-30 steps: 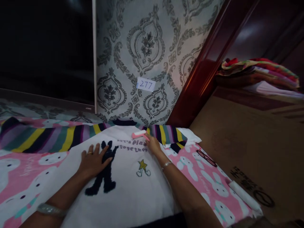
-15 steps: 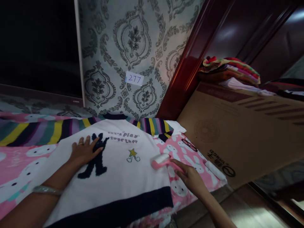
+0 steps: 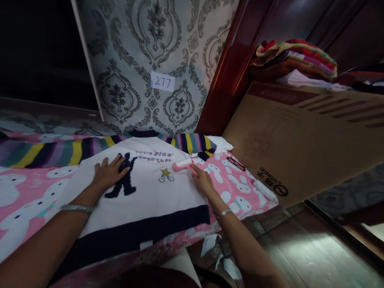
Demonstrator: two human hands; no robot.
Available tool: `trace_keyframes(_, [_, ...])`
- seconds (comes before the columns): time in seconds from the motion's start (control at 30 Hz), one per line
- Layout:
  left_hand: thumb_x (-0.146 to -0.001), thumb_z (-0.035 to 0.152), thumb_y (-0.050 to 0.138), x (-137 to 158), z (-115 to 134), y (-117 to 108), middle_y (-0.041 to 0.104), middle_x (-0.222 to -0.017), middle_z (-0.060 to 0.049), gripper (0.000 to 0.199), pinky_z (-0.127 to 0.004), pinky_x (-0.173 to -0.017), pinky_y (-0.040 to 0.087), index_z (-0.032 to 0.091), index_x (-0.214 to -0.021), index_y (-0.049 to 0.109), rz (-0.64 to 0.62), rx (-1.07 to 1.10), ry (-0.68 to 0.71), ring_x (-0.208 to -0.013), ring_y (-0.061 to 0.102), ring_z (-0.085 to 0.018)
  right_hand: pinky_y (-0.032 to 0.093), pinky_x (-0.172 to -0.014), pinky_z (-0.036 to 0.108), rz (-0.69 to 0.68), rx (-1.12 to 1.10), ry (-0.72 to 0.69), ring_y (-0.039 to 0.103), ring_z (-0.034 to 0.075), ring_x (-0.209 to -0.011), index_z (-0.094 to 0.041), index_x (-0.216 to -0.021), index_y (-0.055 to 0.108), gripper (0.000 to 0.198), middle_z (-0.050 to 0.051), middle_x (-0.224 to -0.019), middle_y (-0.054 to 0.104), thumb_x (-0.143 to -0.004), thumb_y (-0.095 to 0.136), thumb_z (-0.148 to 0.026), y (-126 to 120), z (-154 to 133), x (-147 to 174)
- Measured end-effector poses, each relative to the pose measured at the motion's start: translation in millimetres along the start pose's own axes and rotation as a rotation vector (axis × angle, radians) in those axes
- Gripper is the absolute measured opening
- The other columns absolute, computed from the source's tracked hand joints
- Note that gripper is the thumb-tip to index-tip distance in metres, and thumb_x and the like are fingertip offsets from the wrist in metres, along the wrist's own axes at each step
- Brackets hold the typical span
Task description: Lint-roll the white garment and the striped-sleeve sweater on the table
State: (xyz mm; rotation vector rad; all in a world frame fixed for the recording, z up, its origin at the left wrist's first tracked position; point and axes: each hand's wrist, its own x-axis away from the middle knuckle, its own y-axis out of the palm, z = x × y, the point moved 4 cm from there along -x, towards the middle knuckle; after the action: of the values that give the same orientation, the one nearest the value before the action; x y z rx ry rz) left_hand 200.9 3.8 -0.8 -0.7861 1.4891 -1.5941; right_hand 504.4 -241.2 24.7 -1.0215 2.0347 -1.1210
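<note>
A white sweater (image 3: 150,192) with striped sleeves and a dark hem lies spread out flat, bearing a dark figure, lettering and a yellow star. My left hand (image 3: 109,173) rests on it with fingers spread, partly over the dark figure. My right hand (image 3: 203,181) is closed round the handle of a pink lint roller (image 3: 183,165). The roller's white head lies against the sweater's right chest, beside the lettering and above the star. Part of the handle is hidden within my fingers.
Under the sweater is a pink bunny-print cloth (image 3: 237,180) with a white roll (image 3: 265,191) and dark-rimmed glasses (image 3: 235,163) on it. A large cardboard box (image 3: 300,140) stands at the right, folded fabrics (image 3: 297,60) on top. White scraps (image 3: 231,268) lie on the tiled floor.
My right hand has moved the lint roller up and left, from the sweater's right side to the chest near the lettering. My left hand stays on the dark figure. The view has tilted downward.
</note>
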Motion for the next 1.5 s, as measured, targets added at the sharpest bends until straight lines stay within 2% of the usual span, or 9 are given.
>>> trace_keyframes(0.23, [-0.094,0.062,0.024,2,6,-3,0.021,-0.165,-0.011,0.076,-0.069,-0.109,0.018,0.017,-0.156,0.028,-0.014,0.028,0.035,-0.142,0.018,-0.051,0.052,-0.093,0.038,-0.032,-0.006,-0.062,0.068,0.026,-0.111,-0.028,-0.138,0.058,0.049,0.006,-0.131,0.067,-0.089,0.052,-0.025,-59,78,108])
trace_keyframes(0.4, [-0.099,0.054,0.029,12,10,-14,0.019,-0.164,-0.016,0.069,-0.066,-0.109,0.020,0.014,-0.155,0.027,-0.099,0.030,0.064,-0.144,0.018,-0.048,0.053,-0.094,0.037,-0.045,-0.068,-0.094,0.068,0.026,-0.112,-0.027,-0.134,0.062,0.047,0.005,-0.126,0.070,-0.088,0.054,-0.028,-100,78,138])
trace_keyframes(0.5, [-0.099,0.048,0.033,36,4,-19,0.021,-0.164,-0.016,0.065,-0.063,-0.112,0.018,0.016,-0.155,0.028,-0.159,-0.030,0.093,-0.147,0.018,-0.042,0.052,-0.094,0.035,-0.073,-0.111,-0.185,0.067,0.024,-0.113,-0.029,-0.135,0.061,0.047,0.004,-0.129,0.069,-0.088,0.054,-0.025,-81,46,136])
trace_keyframes(0.67, [-0.095,0.052,0.035,94,-17,-9,0.021,-0.165,-0.010,0.066,-0.060,-0.116,0.013,0.024,-0.155,0.031,-0.219,-0.085,0.107,-0.151,0.012,-0.038,0.052,-0.093,0.034,-0.134,-0.053,-0.244,0.068,0.024,-0.109,-0.029,-0.138,0.058,0.049,0.005,-0.124,0.071,-0.090,0.054,-0.020,-11,-26,89])
trace_keyframes(0.87, [-0.096,0.052,0.024,123,-27,-2,0.020,-0.165,-0.005,0.066,-0.054,-0.120,0.010,0.024,-0.155,0.032,-0.118,-0.025,0.102,-0.152,0.011,-0.032,0.051,-0.093,0.034,-0.105,-0.030,-0.231,0.068,0.025,-0.108,-0.029,-0.143,0.052,0.051,0.007,-0.119,0.072,-0.093,0.052,-0.021,26,-73,44])
trace_keyframes(1.0, [-0.094,0.052,0.027,123,-28,-4,0.026,-0.164,-0.004,0.064,-0.054,-0.120,0.012,0.027,-0.153,0.036,-0.080,0.020,0.105,-0.152,0.015,-0.033,0.051,-0.099,0.037,-0.112,-0.160,-0.282,0.066,0.024,-0.114,-0.028,-0.141,0.055,0.049,0.006,-0.127,0.069,-0.093,0.050,-0.022,11,-28,83])
trace_keyframes(1.23, [-0.095,0.053,0.024,117,-32,5,0.029,-0.163,-0.003,0.064,-0.056,-0.119,0.013,0.027,-0.152,0.036,-0.050,-0.010,0.107,-0.151,0.017,-0.033,0.049,-0.105,0.041,-0.198,-0.199,-0.158,0.058,0.026,-0.127,-0.027,-0.136,0.061,0.045,0.007,-0.135,0.064,-0.093,0.051,-0.034,-73,75,188])
trace_keyframes(1.37, [-0.094,0.054,0.021,114,-29,4,0.030,-0.162,-0.003,0.066,-0.054,-0.119,0.014,0.025,-0.151,0.039,-0.044,0.001,0.101,-0.152,0.016,-0.031,0.051,-0.101,0.040,-0.177,-0.185,-0.148,0.062,0.026,-0.122,-0.027,-0.134,0.063,0.043,0.007,-0.131,0.067,-0.093,0.053,-0.037,-97,71,191])
trace_keyframes(1.5, [-0.093,0.048,0.018,126,-32,-8,0.041,-0.156,-0.008,0.067,-0.047,-0.118,0.022,0.017,-0.144,0.049,-0.022,0.033,0.115,-0.148,0.029,-0.027,0.053,-0.095,0.037,-0.121,-0.163,-0.304,0.067,0.024,-0.110,-0.030,-0.136,0.060,0.043,0.005,-0.125,0.070,-0.095,0.049,-0.035,-67,24,153])
